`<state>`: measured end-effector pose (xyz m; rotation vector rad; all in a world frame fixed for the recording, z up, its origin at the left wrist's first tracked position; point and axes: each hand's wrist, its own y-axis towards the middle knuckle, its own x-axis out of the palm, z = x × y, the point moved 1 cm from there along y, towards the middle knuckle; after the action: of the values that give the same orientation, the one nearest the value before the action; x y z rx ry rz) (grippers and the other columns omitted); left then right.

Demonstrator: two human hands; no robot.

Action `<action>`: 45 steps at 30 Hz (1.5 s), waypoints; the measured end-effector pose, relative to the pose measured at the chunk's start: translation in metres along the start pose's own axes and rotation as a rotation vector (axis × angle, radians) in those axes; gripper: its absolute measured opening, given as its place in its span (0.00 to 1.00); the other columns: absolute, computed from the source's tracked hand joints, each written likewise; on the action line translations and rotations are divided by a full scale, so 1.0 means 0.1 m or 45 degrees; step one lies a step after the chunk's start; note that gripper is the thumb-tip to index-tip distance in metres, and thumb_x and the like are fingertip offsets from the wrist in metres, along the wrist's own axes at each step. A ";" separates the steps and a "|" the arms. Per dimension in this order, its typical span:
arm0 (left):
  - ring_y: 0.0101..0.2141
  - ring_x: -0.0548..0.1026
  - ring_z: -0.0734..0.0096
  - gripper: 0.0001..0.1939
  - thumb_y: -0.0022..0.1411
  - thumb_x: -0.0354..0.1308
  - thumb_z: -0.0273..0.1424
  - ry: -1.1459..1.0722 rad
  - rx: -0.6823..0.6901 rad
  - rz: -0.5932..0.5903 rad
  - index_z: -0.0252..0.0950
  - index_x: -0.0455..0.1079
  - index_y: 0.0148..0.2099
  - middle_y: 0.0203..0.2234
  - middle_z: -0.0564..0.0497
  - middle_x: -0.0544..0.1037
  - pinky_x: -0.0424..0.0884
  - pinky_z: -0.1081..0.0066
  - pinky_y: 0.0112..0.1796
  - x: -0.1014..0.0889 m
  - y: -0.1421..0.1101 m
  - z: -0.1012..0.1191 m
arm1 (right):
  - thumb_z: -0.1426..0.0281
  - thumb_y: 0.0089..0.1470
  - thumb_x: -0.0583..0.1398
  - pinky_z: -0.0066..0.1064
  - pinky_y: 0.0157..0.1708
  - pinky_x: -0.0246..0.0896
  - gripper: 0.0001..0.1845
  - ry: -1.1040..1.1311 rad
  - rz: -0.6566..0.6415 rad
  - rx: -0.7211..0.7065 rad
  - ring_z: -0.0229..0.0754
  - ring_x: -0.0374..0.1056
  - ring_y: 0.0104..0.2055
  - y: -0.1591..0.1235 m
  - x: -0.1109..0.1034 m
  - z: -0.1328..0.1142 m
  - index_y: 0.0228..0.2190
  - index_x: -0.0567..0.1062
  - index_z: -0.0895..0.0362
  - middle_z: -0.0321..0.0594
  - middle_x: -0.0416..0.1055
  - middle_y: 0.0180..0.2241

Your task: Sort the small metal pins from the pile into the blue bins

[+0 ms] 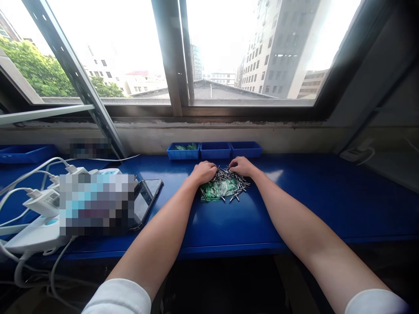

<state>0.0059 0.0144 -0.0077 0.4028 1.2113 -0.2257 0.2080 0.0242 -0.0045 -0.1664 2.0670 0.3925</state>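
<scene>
Slim metal pin-like parts (225,174), each with a thicker collar, lie heaped on the blue tabletop. A green-tinted clear plastic bag (214,190) lies flat at the near side of the heap, with some of the parts on and around it. My left hand (205,172) rests at the heap's left edge, fingers curled closed and tips against the parts. On the right edge, my right hand (242,166) has its fingers bent together in a pinch at the metal parts. What either hand grips is too small and partly hidden to make out.
Three blue bins (215,150) stand in a row behind the heap; the left one holds green bags. At the left lie a phone (147,203) and a white power strip (32,233) with plugged-in chargers and cables. A metal shelf post (77,74) rises before the window.
</scene>
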 end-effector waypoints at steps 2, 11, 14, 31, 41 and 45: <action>0.49 0.67 0.60 0.22 0.60 0.40 0.36 -0.003 0.006 0.005 0.42 0.73 0.46 0.49 0.50 0.72 0.61 0.65 0.50 0.00 0.00 0.00 | 0.70 0.44 0.61 0.27 0.41 0.59 0.07 0.043 -0.049 -0.013 0.43 0.67 0.39 0.01 0.00 0.01 0.27 0.79 0.57 0.41 0.75 0.33; 0.49 0.68 0.59 0.21 0.60 0.41 0.35 -0.002 0.019 0.035 0.42 0.74 0.45 0.48 0.50 0.73 0.62 0.65 0.50 -0.01 -0.01 0.02 | 0.70 0.50 0.57 0.28 0.36 0.59 0.10 -0.033 -0.128 -0.028 0.44 0.67 0.37 0.00 0.07 -0.07 0.21 0.75 0.57 0.44 0.74 0.31; 0.48 0.69 0.59 0.20 0.60 0.43 0.35 -0.020 0.020 0.140 0.40 0.74 0.45 0.47 0.47 0.73 0.62 0.63 0.50 -0.03 -0.02 0.03 | 0.70 0.52 0.56 0.28 0.36 0.58 0.09 0.034 -0.093 -0.030 0.42 0.66 0.36 -0.03 0.07 -0.12 0.25 0.74 0.57 0.43 0.74 0.33; 0.42 0.72 0.64 0.14 0.62 0.47 0.33 -0.093 0.094 0.288 0.39 0.74 0.42 0.39 0.49 0.77 0.64 0.69 0.46 -0.17 -0.09 0.17 | 0.64 0.42 0.60 0.27 0.30 0.60 0.12 0.831 0.055 -0.125 0.37 0.64 0.28 -0.13 -0.07 -0.34 0.27 0.74 0.60 0.37 0.71 0.24; 0.49 0.67 0.61 0.19 0.65 0.41 0.33 -0.031 -0.052 0.432 0.39 0.67 0.52 0.47 0.47 0.72 0.60 0.63 0.50 -0.15 -0.07 0.11 | 0.64 0.45 0.56 0.32 0.39 0.60 0.17 0.568 0.496 -0.011 0.43 0.67 0.37 -0.07 -0.09 -0.10 0.34 0.78 0.59 0.42 0.75 0.34; 0.47 0.68 0.59 0.18 0.62 0.41 0.29 -0.008 -0.172 0.413 0.38 0.69 0.48 0.45 0.46 0.73 0.62 0.61 0.48 -0.15 -0.05 0.02 | 0.68 0.45 0.55 0.37 0.49 0.55 0.21 0.078 0.677 0.097 0.48 0.61 0.48 -0.06 -0.11 0.04 0.42 0.75 0.59 0.42 0.72 0.43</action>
<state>0.0009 0.0079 0.0062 0.4729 1.1293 0.1330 0.2178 0.0198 0.0019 0.4312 2.1669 0.6330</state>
